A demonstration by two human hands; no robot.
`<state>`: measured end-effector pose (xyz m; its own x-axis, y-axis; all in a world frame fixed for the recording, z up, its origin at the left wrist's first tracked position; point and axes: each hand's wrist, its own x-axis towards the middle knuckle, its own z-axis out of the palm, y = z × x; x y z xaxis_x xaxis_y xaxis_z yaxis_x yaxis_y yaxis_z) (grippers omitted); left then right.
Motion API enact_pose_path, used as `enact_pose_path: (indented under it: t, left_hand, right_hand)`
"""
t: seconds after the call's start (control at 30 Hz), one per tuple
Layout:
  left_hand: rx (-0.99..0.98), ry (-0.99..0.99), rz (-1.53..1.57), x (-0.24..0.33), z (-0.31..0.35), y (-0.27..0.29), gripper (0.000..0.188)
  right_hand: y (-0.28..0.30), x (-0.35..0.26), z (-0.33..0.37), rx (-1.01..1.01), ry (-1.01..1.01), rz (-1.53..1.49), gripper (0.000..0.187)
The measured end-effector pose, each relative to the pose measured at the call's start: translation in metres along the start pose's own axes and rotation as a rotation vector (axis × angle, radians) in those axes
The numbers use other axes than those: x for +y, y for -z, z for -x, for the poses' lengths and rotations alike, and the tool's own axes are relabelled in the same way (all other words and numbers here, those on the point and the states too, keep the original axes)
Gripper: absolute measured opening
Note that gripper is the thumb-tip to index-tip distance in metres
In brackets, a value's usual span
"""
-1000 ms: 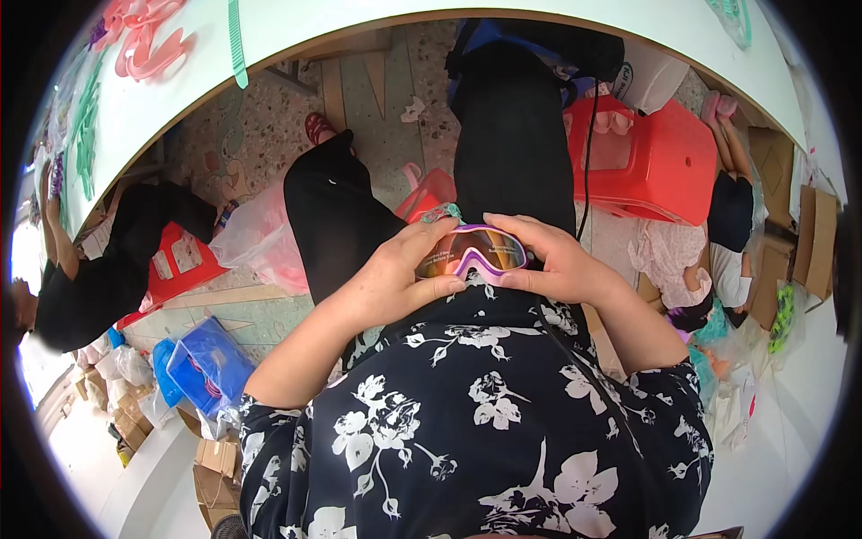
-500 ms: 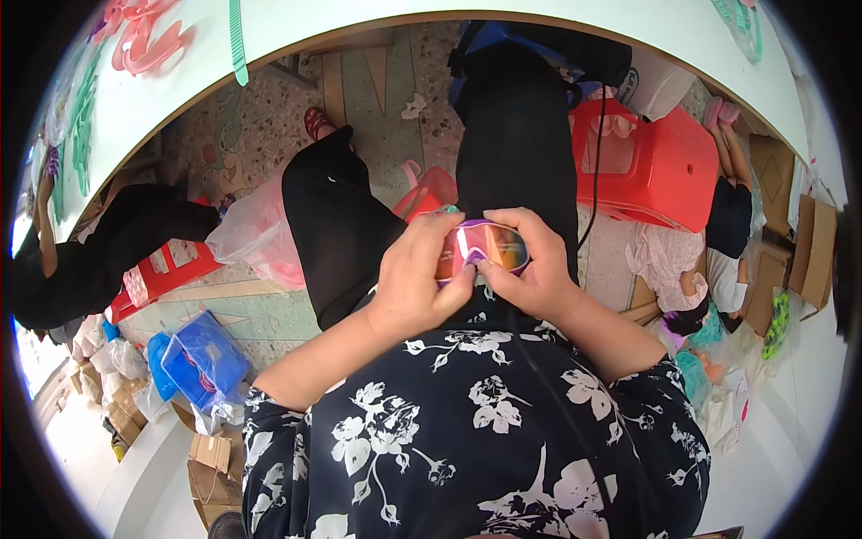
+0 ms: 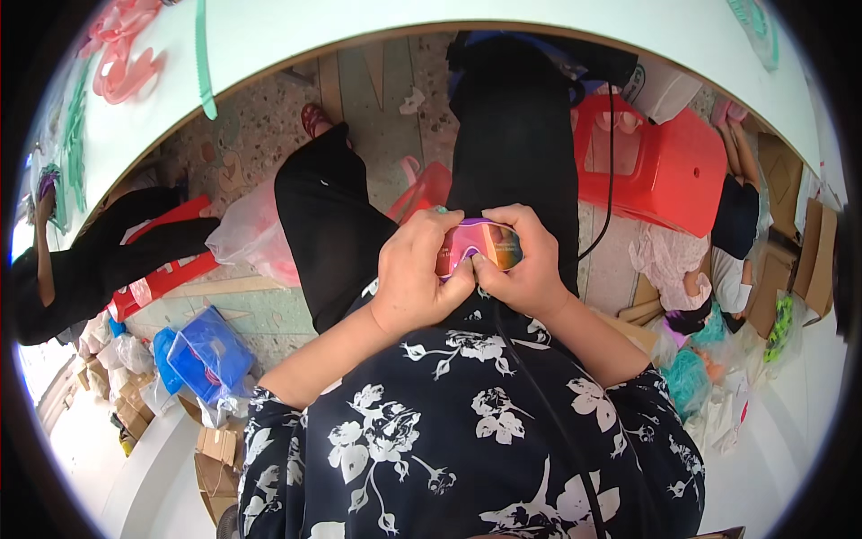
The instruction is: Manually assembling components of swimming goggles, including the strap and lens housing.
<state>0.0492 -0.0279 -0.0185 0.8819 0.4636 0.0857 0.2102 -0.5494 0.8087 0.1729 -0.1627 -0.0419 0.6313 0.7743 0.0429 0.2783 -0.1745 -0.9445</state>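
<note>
Between my hands, over my lap, is a pair of swim goggles (image 3: 482, 237) with a purple frame and a shiny orange-pink mirrored lens. My left hand (image 3: 415, 267) grips its left end, fingers curled over the top. On the right end, my right hand (image 3: 532, 269) is closed the same way. Both thumbs meet at the nose notch on the lower edge of the frame. A bit of green shows by my left fingertips; I cannot tell what it is. The backs of the goggles are hidden.
A white table (image 3: 314, 20) curves ahead, holding pink straps (image 3: 126, 67) and a green strap (image 3: 205, 67). Red stools (image 3: 660, 166) stand on both sides, with a blue crate (image 3: 211, 355) at left. People sit at either side. A black cable (image 3: 548, 409) runs down over my shirt.
My hands keep their hold on the goggles, whose lens reflection has shifted slightly. The table and its straps appear a little lower and further left. The person at left has moved an arm.
</note>
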Motion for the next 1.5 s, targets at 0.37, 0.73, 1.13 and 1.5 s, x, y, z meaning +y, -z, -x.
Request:
enact_pose_path:
  t: [0.37, 0.73, 1.13, 1.5]
  left_hand:
    - [-0.043, -0.106, -0.112, -0.002, -0.015, 0.072, 0.045]
    - [-0.08, -0.381, 0.284, 0.049, -0.027, 0.116, 0.048]
    - [-0.309, -0.195, 0.702, 0.042, -0.043, 0.085, 0.071]
    - [-0.148, 0.363, 0.884, -0.023, -0.02, 0.03, 0.057]
  right_hand:
    - [0.035, -0.021, -0.037, -0.252, -0.167, -0.47, 0.029]
    - [-0.02, -0.075, -0.103, -0.637, -0.063, -0.729, 0.033]
    - [0.093, -0.075, -0.051, -0.262, -0.154, -0.373, 0.027]
    - [0.347, -0.094, -0.199, 0.658, 0.311, 0.16, 0.024]
